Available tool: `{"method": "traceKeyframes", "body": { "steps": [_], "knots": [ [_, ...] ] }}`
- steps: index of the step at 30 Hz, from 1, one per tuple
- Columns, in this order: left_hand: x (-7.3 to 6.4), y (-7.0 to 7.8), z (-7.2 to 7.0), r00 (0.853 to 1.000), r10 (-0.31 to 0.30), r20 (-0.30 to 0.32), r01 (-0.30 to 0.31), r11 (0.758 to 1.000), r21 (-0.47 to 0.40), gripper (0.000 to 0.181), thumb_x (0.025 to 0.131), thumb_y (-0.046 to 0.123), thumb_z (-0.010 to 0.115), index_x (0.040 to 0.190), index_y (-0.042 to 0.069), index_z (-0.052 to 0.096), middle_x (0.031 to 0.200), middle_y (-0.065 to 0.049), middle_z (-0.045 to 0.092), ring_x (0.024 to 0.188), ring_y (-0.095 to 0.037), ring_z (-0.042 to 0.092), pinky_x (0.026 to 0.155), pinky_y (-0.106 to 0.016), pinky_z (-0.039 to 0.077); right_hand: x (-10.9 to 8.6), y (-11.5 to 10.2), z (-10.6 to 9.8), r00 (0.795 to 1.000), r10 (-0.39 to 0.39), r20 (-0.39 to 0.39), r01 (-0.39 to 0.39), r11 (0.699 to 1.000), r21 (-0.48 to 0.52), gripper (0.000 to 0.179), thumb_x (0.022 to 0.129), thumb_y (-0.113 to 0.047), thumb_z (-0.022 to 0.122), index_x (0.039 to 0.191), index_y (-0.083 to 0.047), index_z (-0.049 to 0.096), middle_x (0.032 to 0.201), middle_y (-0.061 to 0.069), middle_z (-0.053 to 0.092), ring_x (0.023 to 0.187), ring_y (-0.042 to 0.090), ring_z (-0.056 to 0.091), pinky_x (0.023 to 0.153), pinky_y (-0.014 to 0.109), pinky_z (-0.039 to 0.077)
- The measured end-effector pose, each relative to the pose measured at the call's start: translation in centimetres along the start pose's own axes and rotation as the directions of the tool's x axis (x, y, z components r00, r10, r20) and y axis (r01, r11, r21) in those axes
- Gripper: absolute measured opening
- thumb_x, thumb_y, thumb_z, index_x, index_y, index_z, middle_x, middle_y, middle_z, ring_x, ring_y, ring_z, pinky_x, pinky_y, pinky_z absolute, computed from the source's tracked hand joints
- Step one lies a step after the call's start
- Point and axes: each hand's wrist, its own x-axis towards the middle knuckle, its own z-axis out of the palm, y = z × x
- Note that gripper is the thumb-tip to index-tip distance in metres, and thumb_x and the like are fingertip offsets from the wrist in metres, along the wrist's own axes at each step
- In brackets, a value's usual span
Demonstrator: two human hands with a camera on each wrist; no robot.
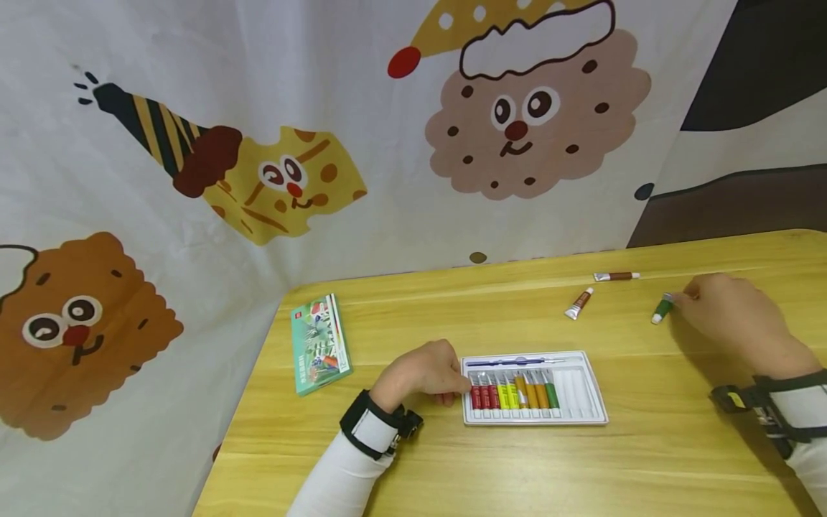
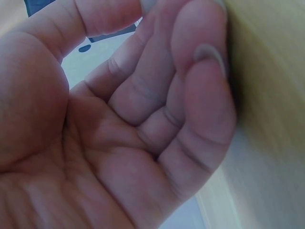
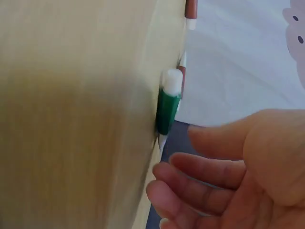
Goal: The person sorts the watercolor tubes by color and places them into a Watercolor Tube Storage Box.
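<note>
A white plastic tray (image 1: 583,393) holds a row of paint tubes in red, yellow, ochre and green, with its slots at the right end bare. A thin paintbrush (image 1: 507,362) lies along its top. My left hand (image 1: 423,373) grips the tray's left edge between thumb and forefinger; its other fingers curl in toward the palm in the left wrist view. On the right of the table lies a green paint tube (image 1: 662,308) with a white cap. My right hand (image 1: 733,319) is beside its crimped end, fingers loosely bent and a small gap from the tube (image 3: 168,112) in the right wrist view.
Two brown paint tubes, one (image 1: 578,304) slanted and one (image 1: 617,276) near the back edge, lie beyond the tray. A teal illustrated box (image 1: 320,346) rests at the table's left. Behind the wooden table (image 1: 517,467) hangs a cartoon-printed cloth (image 1: 388,237).
</note>
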Motion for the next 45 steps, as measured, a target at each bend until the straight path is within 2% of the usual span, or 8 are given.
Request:
{"method": "traceKeyframes", "body": {
  "steps": [2,5,10,15,22,27,32,45],
  "knots": [
    [0.0,0.0,0.0,1.0,-0.001,0.0,0.001,1.0,0.0,0.03,0.09,0.013,0.074,0.061,0.004,0.072,0.057,-0.005,0.067,0.048,-0.014,0.058,0.045,-0.023,0.037,0.0,-0.3,0.0,0.999,0.025,0.045,-0.026,1.0,0.005,0.047,0.107,-0.039,0.055,0.071,-0.009,0.061,0.065,0.002,0.045,0.062,0.024,0.046,0.051,0.036,0.031],
    [0.0,0.0,0.0,1.0,-0.002,0.0,0.002,1.0,-0.001,0.03,0.089,0.013,0.074,0.061,0.004,0.071,0.057,-0.005,0.067,0.048,-0.014,0.058,0.045,-0.023,0.037,0.2,-0.8,-0.1,0.995,0.049,0.089,-0.05,0.999,0.007,0.048,0.103,-0.045,0.063,0.081,-0.003,0.072,0.073,0.007,0.058,0.066,0.027,0.052,0.051,0.036,0.037],
    [0.0,0.0,0.0,1.0,0.0,0.001,0.0,1.0,-0.004,0.03,0.09,0.013,0.074,0.061,0.004,0.072,0.057,-0.005,0.067,0.048,-0.015,0.059,0.046,-0.024,0.039,0.5,-1.0,0.0,0.99,0.021,0.142,-0.02,1.0,-0.002,0.037,0.095,-0.029,0.075,0.096,0.008,0.074,0.083,0.014,0.069,0.072,0.03,0.056,0.055,0.037,0.043],
    [0.0,0.1,0.0,1.0,-0.004,0.001,0.004,1.0,0.003,0.031,0.09,0.013,0.074,0.061,0.004,0.072,0.057,-0.005,0.067,0.048,-0.015,0.059,0.046,-0.024,0.039,0.5,-1.1,0.3,0.982,-0.019,0.187,0.014,0.999,0.029,0.026,0.098,-0.018,0.068,0.083,0.004,0.069,0.07,0.004,0.055,0.065,0.024,0.047,0.057,0.035,0.035],
    [0.0,0.2,-0.1,1.0,-0.001,0.003,0.001,1.0,0.0,0.031,0.089,0.013,0.073,0.06,0.004,0.071,0.056,-0.005,0.067,0.048,-0.015,0.058,0.046,-0.024,0.039,0.3,-2.1,-0.7,0.989,-0.036,0.146,0.023,0.995,0.095,0.031,0.099,-0.018,0.066,0.092,0.013,0.068,0.072,0.007,0.057,0.066,0.025,0.05,0.057,0.036,0.038],
    [0.0,0.1,0.0,1.0,-0.004,0.004,0.004,1.0,-0.003,0.03,0.089,0.012,0.074,0.06,0.003,0.071,0.057,-0.006,0.067,0.048,-0.014,0.058,0.046,-0.024,0.039,-0.1,-4.1,-1.6,0.992,-0.05,0.118,0.036,0.993,0.117,0.037,0.096,-0.018,0.068,0.103,0.018,0.067,0.084,0.017,0.071,0.072,0.028,0.061,0.059,0.036,0.046],
    [0.0,0.1,0.0,1.0,-0.006,0.005,0.006,1.0,-0.011,0.03,0.089,0.012,0.074,0.061,0.002,0.071,0.057,-0.006,0.067,0.048,-0.014,0.058,0.046,-0.024,0.039,-1.2,-6.8,-1.6,0.989,-0.077,0.129,0.053,0.983,0.178,0.033,0.096,-0.018,0.07,0.104,0.014,0.07,0.084,0.009,0.072,0.071,0.022,0.059,0.057,0.034,0.046],
    [0.0,0.1,-0.1,1.0,-0.005,0.007,0.005,1.0,-0.002,0.03,0.089,0.012,0.073,0.061,0.003,0.071,0.057,-0.006,0.068,0.048,-0.015,0.059,0.047,-0.024,0.04,-4.5,-13.1,1.1,0.959,-0.223,0.175,0.165,0.942,0.292,0.019,0.093,-0.01,0.074,0.103,0.007,0.075,0.09,0.006,0.073,0.076,0.017,0.062,0.059,0.028,0.051]
  ]
}}
